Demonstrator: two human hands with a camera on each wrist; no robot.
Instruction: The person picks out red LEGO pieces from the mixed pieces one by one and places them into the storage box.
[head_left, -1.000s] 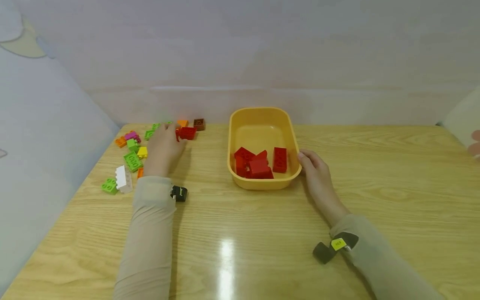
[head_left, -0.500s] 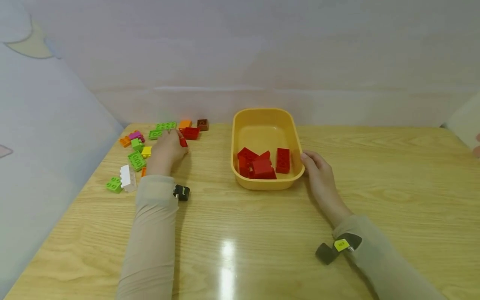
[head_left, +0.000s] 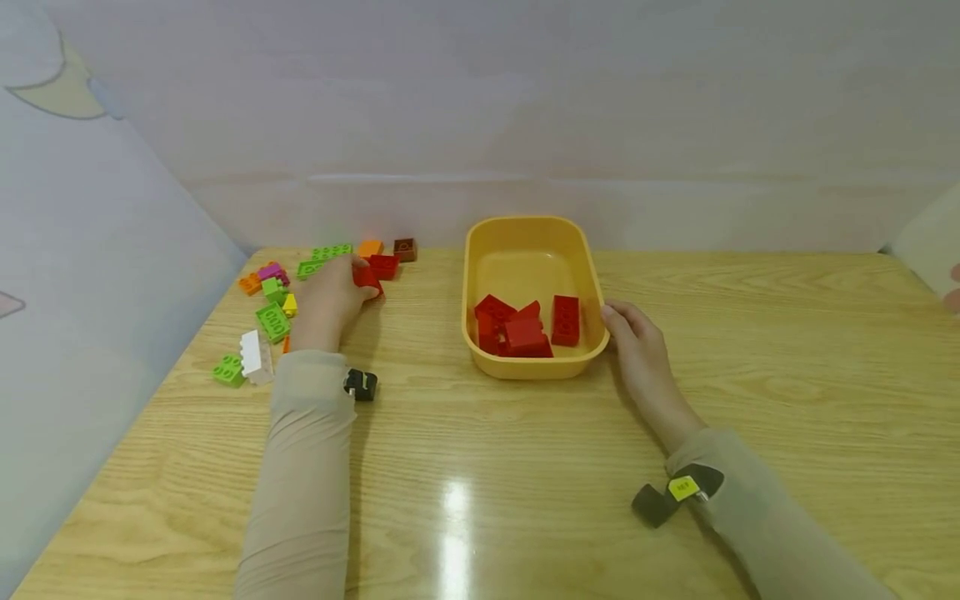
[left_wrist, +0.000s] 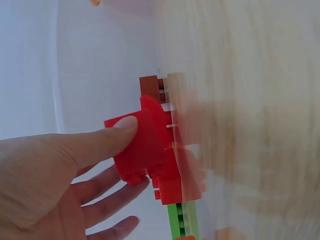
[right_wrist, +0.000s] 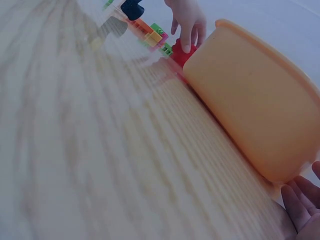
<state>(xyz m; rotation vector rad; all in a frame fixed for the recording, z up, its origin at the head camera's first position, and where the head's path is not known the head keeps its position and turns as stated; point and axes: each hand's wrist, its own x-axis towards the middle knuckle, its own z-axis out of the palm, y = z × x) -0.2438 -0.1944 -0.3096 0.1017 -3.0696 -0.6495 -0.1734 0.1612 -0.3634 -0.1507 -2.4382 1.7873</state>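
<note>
My left hand (head_left: 326, 300) is at the back left among the scattered toy bricks. It pinches a red toy brick (left_wrist: 137, 145), thumb flat on its face in the left wrist view, fingers behind it. Another red brick (head_left: 385, 267) lies just beyond. My right hand (head_left: 637, 346) rests against the near right corner of a yellow plastic tub (head_left: 536, 368), thumb tip at the rim. In the right wrist view its fingers (right_wrist: 297, 202) touch the tub's outer wall low down. Several red bricks (head_left: 525, 337) lie in the tub's near end.
Around my left hand lie green bricks (head_left: 273, 322), a white brick (head_left: 257, 358), an orange brick (head_left: 371, 248), a brown brick (head_left: 405, 249) and a pink brick (head_left: 272, 272). A wall (head_left: 525, 108) rises behind the wooden table (head_left: 480, 450).
My left hand has shifted slightly among the bricks and now has a red brick raised between thumb and fingers. The right hand and tub stay together, barely shifted in view.
</note>
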